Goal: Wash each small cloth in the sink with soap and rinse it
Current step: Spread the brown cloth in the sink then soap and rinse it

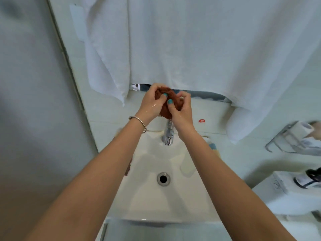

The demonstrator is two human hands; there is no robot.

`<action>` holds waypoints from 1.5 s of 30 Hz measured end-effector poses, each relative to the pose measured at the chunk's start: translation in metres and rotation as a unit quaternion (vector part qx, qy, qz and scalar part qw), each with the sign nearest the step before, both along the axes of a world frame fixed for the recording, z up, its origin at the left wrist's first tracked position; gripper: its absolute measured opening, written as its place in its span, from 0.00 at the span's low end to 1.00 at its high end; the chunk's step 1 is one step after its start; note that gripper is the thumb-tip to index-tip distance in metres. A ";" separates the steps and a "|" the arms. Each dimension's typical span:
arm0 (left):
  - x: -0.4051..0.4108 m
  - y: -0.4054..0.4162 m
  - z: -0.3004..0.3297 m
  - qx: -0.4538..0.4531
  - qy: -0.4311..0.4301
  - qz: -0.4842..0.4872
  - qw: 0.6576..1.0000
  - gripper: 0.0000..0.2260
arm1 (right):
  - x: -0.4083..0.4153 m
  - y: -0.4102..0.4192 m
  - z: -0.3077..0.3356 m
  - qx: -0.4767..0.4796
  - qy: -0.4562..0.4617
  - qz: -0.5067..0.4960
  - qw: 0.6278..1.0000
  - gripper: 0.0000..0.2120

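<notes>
both hands are raised above the tap, holding one small brown cloth bunched between them. the left hand has its grip curled round the left side of the wad, and the right hand pinches the right side with thumb and fingers, so each grip is clenched on the cloth. holding it balled up like this, with the hands working against each other, looks like rubbing or wringing rather than carrying. the hands glisten wet, which fits that.

the cloth is kept over the back of the sink, just above the tap, probably so drips fall into the basin and not on the surface beside it. no water can be seen running from the tap, and the basin around the drain holds no pool. whether soap is on the cloth cannot be told.

a white towel hangs behind the hands. a bracelet sits on the left wrist.
</notes>
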State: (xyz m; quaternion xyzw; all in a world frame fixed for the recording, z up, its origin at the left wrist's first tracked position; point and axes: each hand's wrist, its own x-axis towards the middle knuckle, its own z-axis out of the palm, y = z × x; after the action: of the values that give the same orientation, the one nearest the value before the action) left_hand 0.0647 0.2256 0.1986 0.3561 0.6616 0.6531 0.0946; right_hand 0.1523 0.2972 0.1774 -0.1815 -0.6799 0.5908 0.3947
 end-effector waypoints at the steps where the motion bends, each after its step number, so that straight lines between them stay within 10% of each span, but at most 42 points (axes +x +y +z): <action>1: 0.001 0.002 0.008 -0.004 0.012 -0.013 1.000 0.10 | 0.004 0.003 0.008 0.001 -0.003 -0.007 1.000 0.13; 11: -0.003 -0.005 0.085 -0.070 0.129 -0.118 0.982 0.20 | 0.039 0.017 0.090 0.038 -0.050 -0.024 0.998 0.12; 32: 0.013 -0.018 0.181 -0.069 0.181 -0.156 0.969 0.02 | 0.101 0.052 0.196 0.097 -0.027 0.000 0.995 0.04; 37: 0.009 -0.031 0.190 -0.158 0.262 -0.083 0.948 0.17 | 0.110 0.062 0.206 0.133 -0.062 0.056 0.988 0.05; 45: -0.012 -0.060 0.187 -0.094 0.197 -0.107 0.970 0.09 | 0.105 0.060 0.214 0.119 0.008 -0.018 0.993 0.06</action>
State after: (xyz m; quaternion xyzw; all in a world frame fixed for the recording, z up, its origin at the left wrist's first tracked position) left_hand 0.0524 0.1656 0.3860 0.5355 0.6841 0.4910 0.0650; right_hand 0.2573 0.3576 0.3915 -0.1412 -0.7387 0.5000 0.4294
